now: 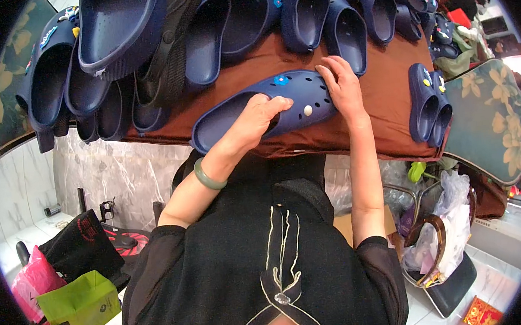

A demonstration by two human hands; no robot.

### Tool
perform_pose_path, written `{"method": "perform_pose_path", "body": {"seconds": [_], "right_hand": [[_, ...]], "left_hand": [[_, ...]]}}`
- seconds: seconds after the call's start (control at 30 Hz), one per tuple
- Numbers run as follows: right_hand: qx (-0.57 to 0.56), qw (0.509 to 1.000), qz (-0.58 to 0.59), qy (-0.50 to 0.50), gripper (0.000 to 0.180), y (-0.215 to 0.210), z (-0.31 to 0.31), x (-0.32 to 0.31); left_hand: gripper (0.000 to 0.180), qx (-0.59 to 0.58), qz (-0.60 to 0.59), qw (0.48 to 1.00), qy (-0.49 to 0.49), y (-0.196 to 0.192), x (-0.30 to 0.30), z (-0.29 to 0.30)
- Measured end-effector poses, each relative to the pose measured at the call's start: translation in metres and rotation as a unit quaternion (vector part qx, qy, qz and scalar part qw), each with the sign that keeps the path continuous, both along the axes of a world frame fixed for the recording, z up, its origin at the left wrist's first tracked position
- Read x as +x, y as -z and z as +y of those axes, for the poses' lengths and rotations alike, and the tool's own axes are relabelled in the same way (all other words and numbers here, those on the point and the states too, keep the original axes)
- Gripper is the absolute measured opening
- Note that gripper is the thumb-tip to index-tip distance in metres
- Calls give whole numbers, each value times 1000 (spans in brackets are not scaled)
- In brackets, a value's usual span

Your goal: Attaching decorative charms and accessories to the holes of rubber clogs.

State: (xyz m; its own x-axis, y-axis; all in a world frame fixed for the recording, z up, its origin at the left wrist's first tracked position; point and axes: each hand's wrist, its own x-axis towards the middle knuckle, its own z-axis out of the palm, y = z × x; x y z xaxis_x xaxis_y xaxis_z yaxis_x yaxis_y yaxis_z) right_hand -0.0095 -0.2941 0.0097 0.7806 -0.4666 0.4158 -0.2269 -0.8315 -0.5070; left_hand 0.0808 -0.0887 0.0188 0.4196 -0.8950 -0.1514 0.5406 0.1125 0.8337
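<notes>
A navy blue clog with round holes lies across the near part of a brown cloth, its toe to the right. On its upper sit a blue flower charm and a white oval charm. My left hand, a jade-green bangle on its wrist, grips the clog's upper at the foot opening. The thumb presses on top, and the other fingers are partly hidden inside. At the toe end, my right hand curls around the clog, thumb on the upper and fingers together along the far side.
Several navy clogs crowd the table's left and far side, some stacked high. One pair stands at the right on the brown cloth. Floral-backed chairs flank the table. Below are a green bag and a basket with plastic bags.
</notes>
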Motion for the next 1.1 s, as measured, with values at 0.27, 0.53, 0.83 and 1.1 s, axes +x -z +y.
{"method": "perform_pose_path", "body": {"seconds": [0.27, 0.53, 0.83, 1.1], "right_hand": [[-49, 973, 71, -216, 48, -33, 40, -34], [-92, 991, -19, -93, 34, 0, 69, -38], [-55, 989, -130, -38, 16, 18, 83, -30], [-42, 979, -196, -19, 8, 28, 88, -29]], "left_hand": [[24, 26, -3, 1000, -5, 4, -1, 0], [17, 21, 39, 998, -37, 14, 2, 2], [13, 17, 86, 995, -43, 8, 0, -1], [13, 16, 113, 993, -34, 7, -1, 0]]}}
